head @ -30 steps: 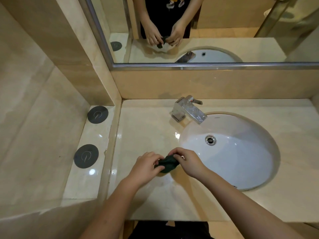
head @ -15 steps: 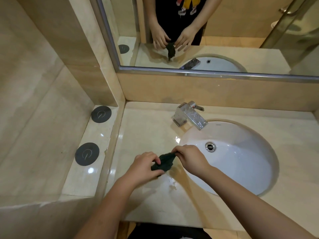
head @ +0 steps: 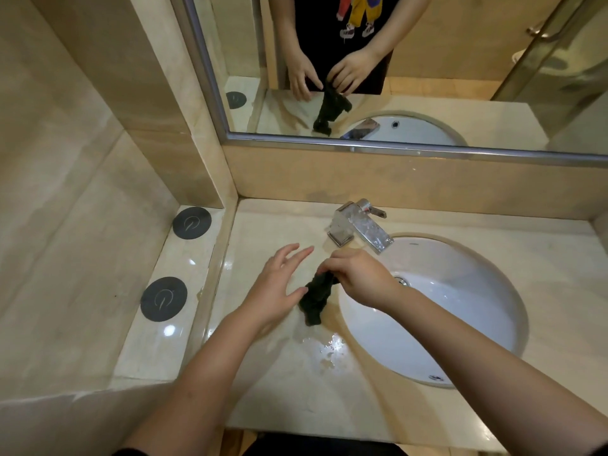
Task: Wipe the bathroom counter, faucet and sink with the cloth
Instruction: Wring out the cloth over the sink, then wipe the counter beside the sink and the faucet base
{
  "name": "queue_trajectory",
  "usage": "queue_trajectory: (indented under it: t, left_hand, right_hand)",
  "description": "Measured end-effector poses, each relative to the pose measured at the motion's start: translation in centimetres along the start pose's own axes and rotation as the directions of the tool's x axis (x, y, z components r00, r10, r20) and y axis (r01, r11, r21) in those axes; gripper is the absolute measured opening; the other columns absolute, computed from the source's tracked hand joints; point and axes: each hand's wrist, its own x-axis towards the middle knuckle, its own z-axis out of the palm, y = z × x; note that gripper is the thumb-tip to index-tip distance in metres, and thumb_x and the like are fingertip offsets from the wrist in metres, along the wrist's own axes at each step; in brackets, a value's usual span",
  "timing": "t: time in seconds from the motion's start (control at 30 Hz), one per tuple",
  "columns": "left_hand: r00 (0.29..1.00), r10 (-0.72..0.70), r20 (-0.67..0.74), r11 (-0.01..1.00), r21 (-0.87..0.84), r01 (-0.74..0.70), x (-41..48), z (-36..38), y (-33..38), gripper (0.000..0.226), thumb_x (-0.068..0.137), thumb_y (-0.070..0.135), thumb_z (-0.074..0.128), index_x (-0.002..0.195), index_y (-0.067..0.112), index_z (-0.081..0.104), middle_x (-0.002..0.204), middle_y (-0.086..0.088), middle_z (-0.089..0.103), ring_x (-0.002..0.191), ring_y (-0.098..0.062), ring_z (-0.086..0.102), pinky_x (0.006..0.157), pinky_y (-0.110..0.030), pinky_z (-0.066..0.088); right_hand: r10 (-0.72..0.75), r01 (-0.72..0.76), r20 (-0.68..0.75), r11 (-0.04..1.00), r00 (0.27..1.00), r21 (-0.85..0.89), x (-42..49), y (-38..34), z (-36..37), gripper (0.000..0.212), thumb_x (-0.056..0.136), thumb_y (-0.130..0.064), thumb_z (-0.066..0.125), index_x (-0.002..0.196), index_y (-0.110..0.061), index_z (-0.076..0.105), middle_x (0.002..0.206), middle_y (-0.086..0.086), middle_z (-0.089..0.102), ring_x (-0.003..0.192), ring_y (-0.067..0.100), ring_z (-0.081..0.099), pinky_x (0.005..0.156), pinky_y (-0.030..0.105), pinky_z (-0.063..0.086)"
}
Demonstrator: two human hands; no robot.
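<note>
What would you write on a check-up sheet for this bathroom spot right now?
Surface: beige stone counter, with a water puddle on it.
Job's things: dark cloth hanging over the counter; chrome faucet; white sink.
Clutter: two dark round discs on the left ledge.
Hands: right hand pinches the cloth's top; left hand open beside it, fingers spread.
Cables: nothing seen.
Surroundings: mirror above, tiled wall left.

Bare arms, black top (head: 317,31)
Reflected in the mirror (head: 427,151), upper centre: yellow and red cartoon print on the chest.
</note>
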Motion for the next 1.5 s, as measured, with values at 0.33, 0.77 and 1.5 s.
queue_trajectory:
  t: [0.33, 0.77, 1.5]
  left_hand:
    - [0.993, 0.097, 0.069, 0.992, 0.077, -0.102, 1.8, -3.0, 2.6, 0.021, 0.079, 0.02, 0.064, 0.076, 0.027, 0.045, 0.075, 0.008, 0.058, 0.074, -0.01, 0.055, 0.066, -0.029, 0.044]
    - [0.985, 0.093, -0.147, 0.929, 0.368, -0.033, 2.4, -8.4, 2.2, 0.01, 0.09, 0.024, 0.062, 0.097, 0.019, 0.066, 0.09, 0.004, 0.058, 0.083, -0.02, 0.055, 0.078, -0.034, 0.043]
    - [0.971, -0.241, 0.012, 0.905, 0.365, 0.22, -8.3, 6.1, -5.3, 0.025, 0.097, 0.023, 0.047, 0.119, 0.027, 0.056, 0.117, 0.007, 0.059, 0.103, -0.013, 0.05, 0.089, -0.027, 0.039]
  right_hand:
    - [-0.052, 0.029, -0.122, 0.983, 0.991, -0.182, 0.7, 0.6, -3.8, 0.03, 0.082, 0.002, 0.057, 0.095, -0.021, 0.073, 0.081, 0.003, 0.065, 0.08, 0.028, 0.06, 0.062, 0.028, 0.04]
    - [-0.128, 0.01, -0.277, 0.921, 0.952, -0.39, 2.2, 1.2, -5.6, 0.023, 0.08, -0.002, 0.064, 0.094, -0.021, 0.067, 0.083, -0.003, 0.068, 0.08, 0.024, 0.059, 0.067, 0.029, 0.035]
    - [0.298, -0.284, 0.104, 0.95, 0.949, -0.129, -7.5, 3.4, 10.4, 0.033, 0.084, -0.006, 0.049, 0.105, -0.023, 0.067, 0.095, -0.001, 0.067, 0.091, 0.02, 0.058, 0.073, 0.028, 0.041]
